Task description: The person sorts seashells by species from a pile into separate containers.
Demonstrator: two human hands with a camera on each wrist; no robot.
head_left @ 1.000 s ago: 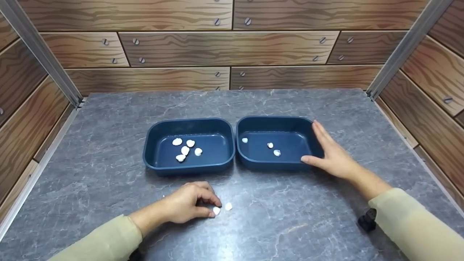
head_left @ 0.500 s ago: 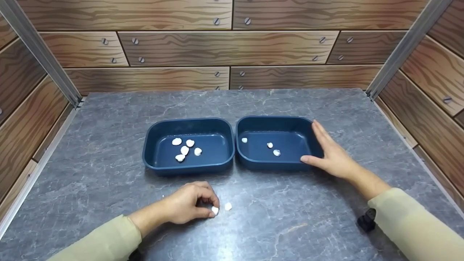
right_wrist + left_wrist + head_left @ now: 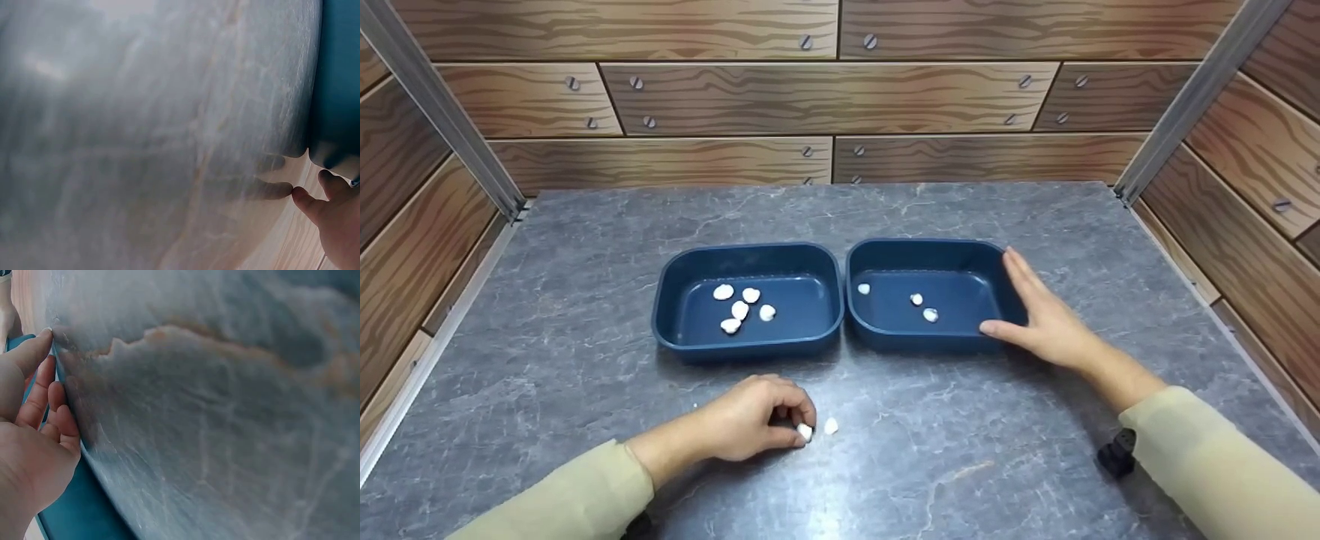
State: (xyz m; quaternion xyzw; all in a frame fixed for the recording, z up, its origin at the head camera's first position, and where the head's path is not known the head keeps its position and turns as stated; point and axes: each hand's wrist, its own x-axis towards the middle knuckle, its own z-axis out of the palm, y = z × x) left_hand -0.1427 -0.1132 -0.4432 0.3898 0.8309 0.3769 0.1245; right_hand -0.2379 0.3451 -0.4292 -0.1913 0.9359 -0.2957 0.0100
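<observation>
My left hand (image 3: 750, 420) is low over the table in front of the left bin, pinching a small white pebble-like piece (image 3: 805, 432) between thumb and curled forefinger. A similar white piece (image 3: 831, 426) lies just right of the fingertips. In the left wrist view, the left hand (image 3: 42, 439) shows its palm and curled fingers; the held piece is mostly hidden there. My right hand (image 3: 1046, 319) spreads along the right end of the right blue bin (image 3: 930, 341), thumb at the front rim and fingers at the far corner. The right wrist view catches the right hand (image 3: 337, 216) beside the bin wall.
Several white pieces (image 3: 740, 310) lie in the left blue bin (image 3: 750, 349), which stands close against the right one. Three smaller whitish pieces (image 3: 931, 315) lie inside the right bin. Wood-patterned panels (image 3: 832, 97) enclose the grey marbled table (image 3: 960, 465) at the back and sides.
The left thumb and forefinger have closed on the white piece, which has shifted slightly toward the hand. The right hand stays in place at the bin.
</observation>
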